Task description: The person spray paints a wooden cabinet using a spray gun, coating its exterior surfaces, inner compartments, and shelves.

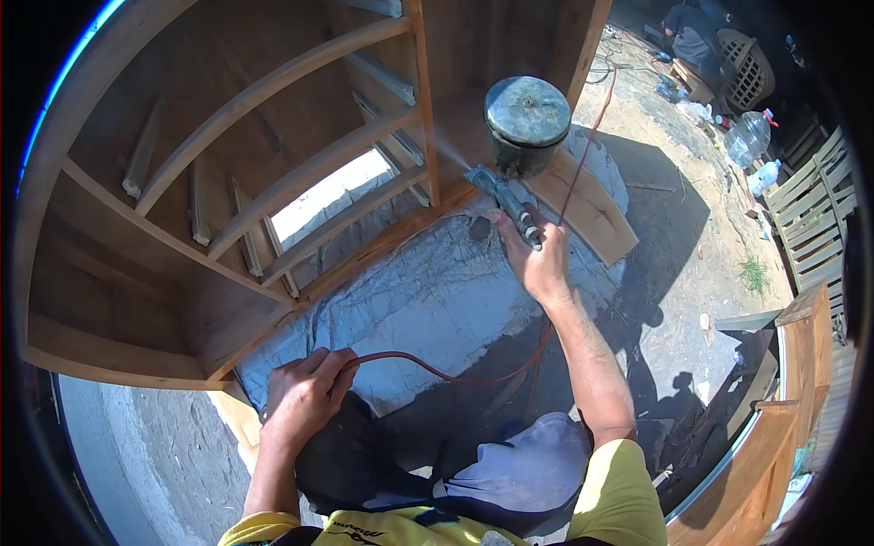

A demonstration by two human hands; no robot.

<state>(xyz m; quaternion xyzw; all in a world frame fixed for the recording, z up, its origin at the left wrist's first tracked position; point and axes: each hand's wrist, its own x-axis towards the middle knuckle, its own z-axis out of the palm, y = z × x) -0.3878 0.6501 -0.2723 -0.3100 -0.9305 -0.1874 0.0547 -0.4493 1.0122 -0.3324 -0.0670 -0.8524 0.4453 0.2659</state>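
1. Sunlit ground w/ a pale crumpled sheet [455, 291] lies in front of you; the wooden cabinet [309, 173] fills the upper left.
2. Your right grip [537, 259] is closed around the rear part of the spray gun [501, 193]. Whether a finger presses the trigger, I can't tell.
3. Gun is just ahead of this grip. Its long axis runs fwd. and to your left, nozzle toward the cabinet's inside, near an upright; fine mist shows there.
4. Lidded pot [528, 114] is beside the gun's front, approx. above a loose board [596, 218].
5. Your left grip is shut on the red hose [428, 369], well apart from the gun. So R is nearer; in my judgement, aim depends on the R wrist.
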